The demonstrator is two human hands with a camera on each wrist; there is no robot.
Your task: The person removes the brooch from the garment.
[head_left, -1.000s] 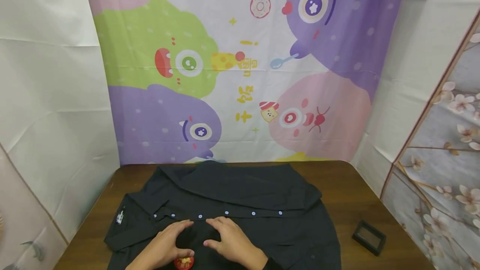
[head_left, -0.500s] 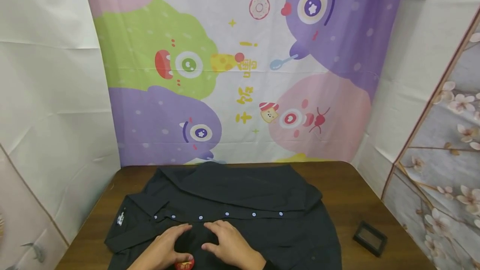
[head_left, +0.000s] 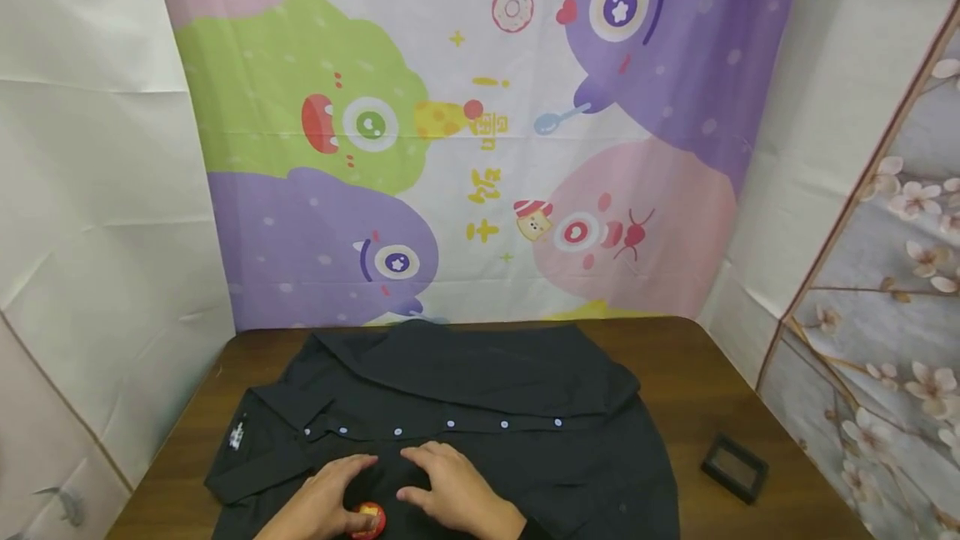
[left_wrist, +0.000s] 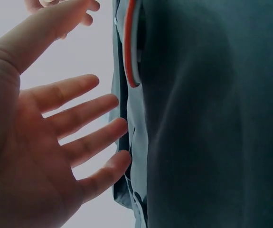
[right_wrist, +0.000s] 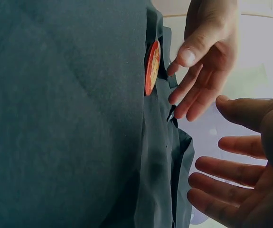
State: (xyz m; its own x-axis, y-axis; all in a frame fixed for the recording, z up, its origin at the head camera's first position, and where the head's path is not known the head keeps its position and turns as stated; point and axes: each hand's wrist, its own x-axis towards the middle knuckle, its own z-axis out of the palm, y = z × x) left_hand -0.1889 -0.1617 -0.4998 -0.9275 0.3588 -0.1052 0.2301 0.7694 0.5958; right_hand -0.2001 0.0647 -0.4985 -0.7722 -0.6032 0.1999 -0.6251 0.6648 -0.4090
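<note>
Left hand and right hand have shifted slightly toward the near edge of the desk; fingers loosely spread, neither holding anything. Round red badge, no long axis, lies on black button-front shirt, beneath left thumb, gap between; left hand nearer.

In front of you, a dark wooden worktop stands before a pastel cartoon cloth, with creased white sheets on either side and a grey blossom-patterned panel at far right.
</note>
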